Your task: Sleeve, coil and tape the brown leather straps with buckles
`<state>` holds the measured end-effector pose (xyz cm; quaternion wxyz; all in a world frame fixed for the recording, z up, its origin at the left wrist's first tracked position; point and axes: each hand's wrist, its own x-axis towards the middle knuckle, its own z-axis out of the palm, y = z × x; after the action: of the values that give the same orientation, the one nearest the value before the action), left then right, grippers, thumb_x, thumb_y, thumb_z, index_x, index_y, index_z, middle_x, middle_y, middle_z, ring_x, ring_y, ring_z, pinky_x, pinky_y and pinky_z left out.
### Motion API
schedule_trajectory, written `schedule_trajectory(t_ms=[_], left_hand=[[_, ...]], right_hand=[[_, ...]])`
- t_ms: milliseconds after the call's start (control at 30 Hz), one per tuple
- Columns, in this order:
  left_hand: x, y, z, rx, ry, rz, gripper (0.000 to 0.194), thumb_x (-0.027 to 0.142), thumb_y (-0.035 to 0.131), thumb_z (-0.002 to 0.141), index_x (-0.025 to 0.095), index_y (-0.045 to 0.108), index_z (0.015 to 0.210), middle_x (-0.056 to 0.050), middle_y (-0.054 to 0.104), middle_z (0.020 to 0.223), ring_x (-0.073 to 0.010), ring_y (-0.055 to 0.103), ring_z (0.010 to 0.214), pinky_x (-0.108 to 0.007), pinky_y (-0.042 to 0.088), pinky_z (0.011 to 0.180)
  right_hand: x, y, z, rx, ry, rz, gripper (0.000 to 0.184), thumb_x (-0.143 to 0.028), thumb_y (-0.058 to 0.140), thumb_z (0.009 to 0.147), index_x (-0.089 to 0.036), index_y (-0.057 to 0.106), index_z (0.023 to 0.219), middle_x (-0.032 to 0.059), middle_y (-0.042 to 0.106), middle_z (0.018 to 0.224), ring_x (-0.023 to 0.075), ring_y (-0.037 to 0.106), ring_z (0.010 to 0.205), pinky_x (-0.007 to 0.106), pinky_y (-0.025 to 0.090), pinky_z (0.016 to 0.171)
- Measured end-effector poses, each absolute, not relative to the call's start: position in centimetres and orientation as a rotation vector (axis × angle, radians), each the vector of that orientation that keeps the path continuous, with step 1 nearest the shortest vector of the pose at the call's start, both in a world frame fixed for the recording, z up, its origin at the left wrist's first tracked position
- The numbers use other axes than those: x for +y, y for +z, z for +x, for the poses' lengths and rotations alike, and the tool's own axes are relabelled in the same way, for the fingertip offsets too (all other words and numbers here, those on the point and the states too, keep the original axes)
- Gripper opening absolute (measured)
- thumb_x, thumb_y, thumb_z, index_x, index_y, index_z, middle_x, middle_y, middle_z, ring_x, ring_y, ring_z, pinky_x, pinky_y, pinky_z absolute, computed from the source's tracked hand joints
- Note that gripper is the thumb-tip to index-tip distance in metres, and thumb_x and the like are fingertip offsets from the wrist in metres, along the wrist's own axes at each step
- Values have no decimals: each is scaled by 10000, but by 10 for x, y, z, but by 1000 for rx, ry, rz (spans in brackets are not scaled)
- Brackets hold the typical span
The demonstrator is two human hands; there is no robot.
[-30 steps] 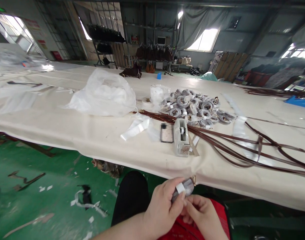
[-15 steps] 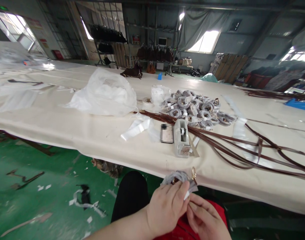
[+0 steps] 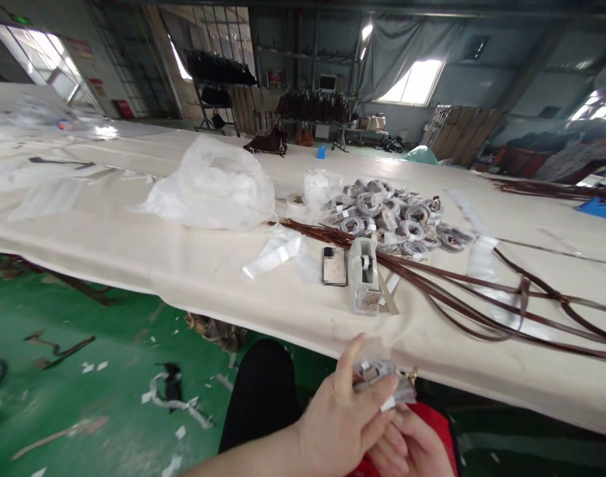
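Note:
Above my lap, at the table's near edge, both hands are closed around a coiled strap (image 3: 379,372) wrapped in greyish plastic. A gold-coloured metal clasp shows at its right end, and a white tab lies across its lower side. My left hand (image 3: 340,414) grips the coil from the left, index finger raised and the other fingers over it. Below the coil, my right hand (image 3: 406,440) has its fingers curled against its lower edge near the white tab; they are partly hidden. The tape dispenser (image 3: 363,281) stands on the table just beyond my hands.
Brown leather straps (image 3: 452,285) run across the table (image 3: 193,278) to the right. Behind them lies a pile of wrapped coiled straps (image 3: 392,215). A large clear plastic bag (image 3: 218,189) sits left of a tape roll (image 3: 297,204). Scraps litter the green floor (image 3: 118,344).
My hands and the wrapped coil have shifted slightly right and down. The left index finger has lifted away from the coil, and the coil has tilted. The view has moved slightly.

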<state>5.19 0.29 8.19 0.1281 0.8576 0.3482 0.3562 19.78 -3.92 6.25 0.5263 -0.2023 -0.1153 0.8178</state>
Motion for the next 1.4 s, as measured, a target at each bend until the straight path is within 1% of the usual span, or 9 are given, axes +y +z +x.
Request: schedule_trajectory(t_ms=[67,200,300,633,800,933,1000,1167,1400], left_hand=[[2,82,53,1010,975,2422,387,328,500,968,294,524,1353,-184,148,1577,-162,656,891,-380,608,823],[3,88,55,996,866,2367,414,304,527,956,281,522,1369,-140,496,1322,-246,635,1029,-427,597,867],[3,89,56,989,827,2370,413,296,525,963,277,511,1376,-92,606,1147,-240,629,1015,-420,591,884],[4,74,54,1039,829,2499,382,300,397,1018,123,487,1345,-122,670,1166,-255,636,1022,-410,568,925],[7,75,44,922,762,2442,346,264,418,1009,144,506,1321,-102,674,1200,-238,627,1073,-389,546,974],[2,75,37,760,600,2362,333,305,480,991,173,531,1293,-91,682,1190,-220,635,1078,-379,536,995],[-3,75,36,681,510,2379,354,315,501,983,171,526,1306,-100,681,1200,-230,636,1096,-387,537,993],[-10,76,37,619,419,2423,389,310,561,946,181,527,1312,-116,674,1225,-250,651,1090,-396,550,963],[-5,69,41,539,380,2419,344,291,571,924,199,565,1255,-91,691,1141,-233,674,1033,-330,549,905]], right_hand=[[-39,63,198,-234,1954,-476,360,-276,779,774,-187,529,531,-118,272,432,32,142,364,162,282,393],[-41,63,199,-203,1959,-456,337,-262,784,776,-186,548,548,-121,279,437,30,135,367,162,263,394],[-42,61,201,-221,1950,-475,333,-273,781,786,-181,568,547,-109,324,441,33,155,378,173,287,413],[-48,65,205,-372,1799,-899,232,-339,784,785,-170,643,710,-36,528,604,69,401,477,207,342,476],[-54,92,227,-1095,1631,-1408,381,-546,617,901,-184,674,794,-18,576,577,116,476,489,250,375,507],[-45,106,252,-1552,901,-1623,241,-452,641,898,-240,730,968,53,695,950,218,642,891,309,497,812],[-35,107,255,-1674,882,-1599,269,-411,667,879,-265,728,1097,75,688,1130,253,630,1064,351,474,954],[-18,100,239,-1677,1324,-1479,250,-415,644,890,-212,752,794,39,694,793,207,655,769,310,508,735],[-28,83,232,-1593,1146,-1603,339,-453,612,906,-202,658,683,6,644,682,171,596,660,273,469,638]])
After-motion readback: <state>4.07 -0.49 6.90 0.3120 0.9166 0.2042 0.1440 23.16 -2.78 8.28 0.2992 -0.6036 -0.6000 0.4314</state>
